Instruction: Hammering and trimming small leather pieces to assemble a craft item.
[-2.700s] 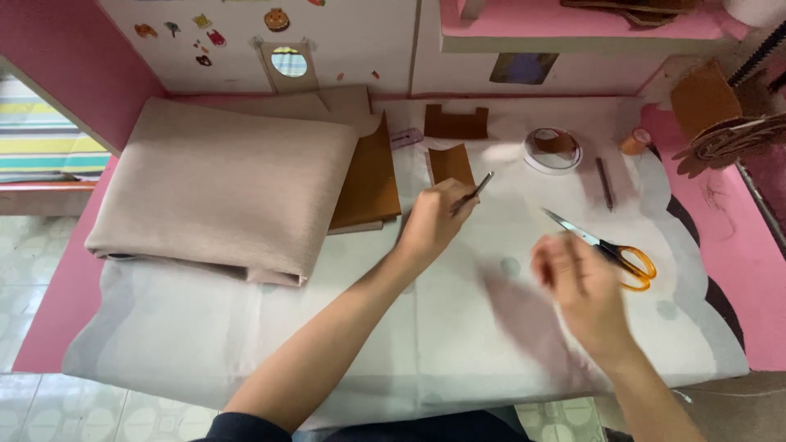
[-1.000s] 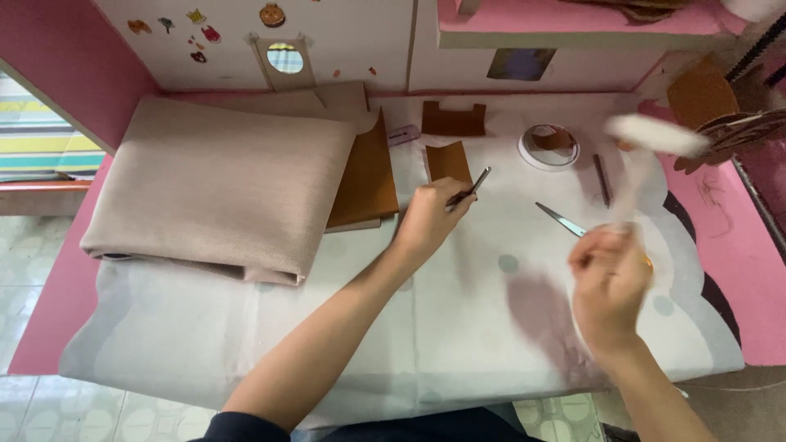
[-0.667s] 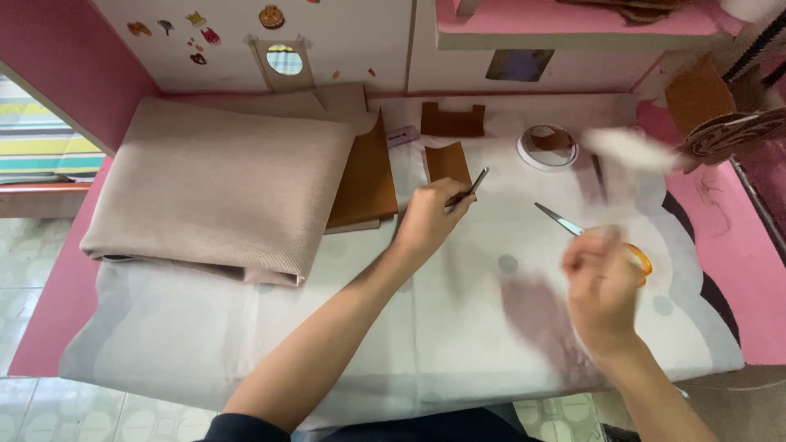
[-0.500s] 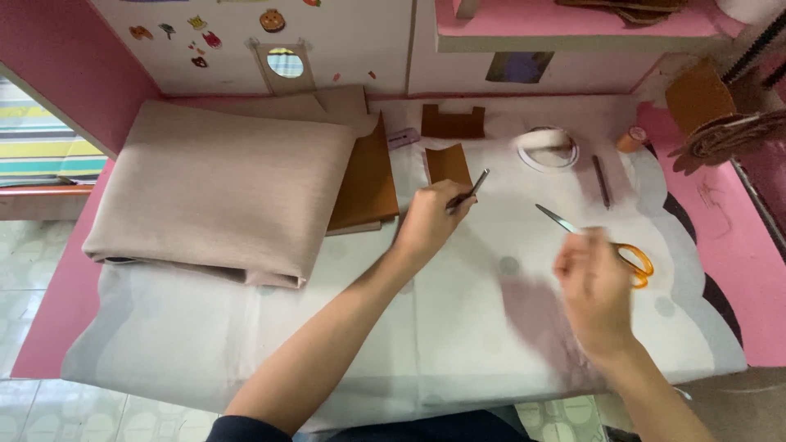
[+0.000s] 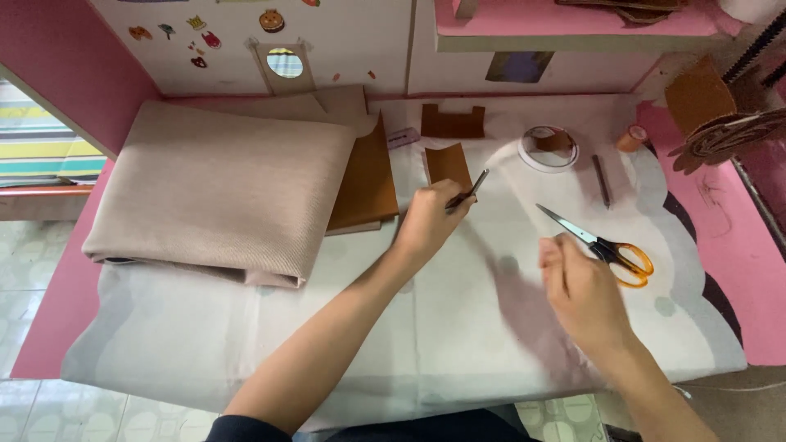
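The right hand (image 5: 583, 290) hovers nearest, above the white cloth-covered surface (image 5: 458, 327), its fingers drawn together; it is blurred, and whether it pinches anything cannot be told. Just beyond its fingertips lie scissors (image 5: 602, 245) with orange handles, blades shut and pointing away to the left. Well to the left of that hand, the left hand (image 5: 430, 221) rests on the surface with its fingers pinched on a thin dark metal tool (image 5: 472, 187), whose lower end is hidden inside the grip while the tip sticks out up and to the right. Touching the far side of this hand is a small brown piece of leather (image 5: 448, 162); beyond it lies a second, notched brown piece (image 5: 453, 122). To the left of the left hand a larger tan sheet (image 5: 366, 176) is partly hidden under a thick folded beige cloth (image 5: 221, 184). Beyond the right hand lies a white roll of tape (image 5: 548, 147), partly smeared by a pale blur, with a dark pencil-like stick (image 5: 601, 180) and a small orange spool (image 5: 632, 138) to its right. On the far white wall small coloured stickers (image 5: 205, 37) sit above the beige cloth, too small to read.
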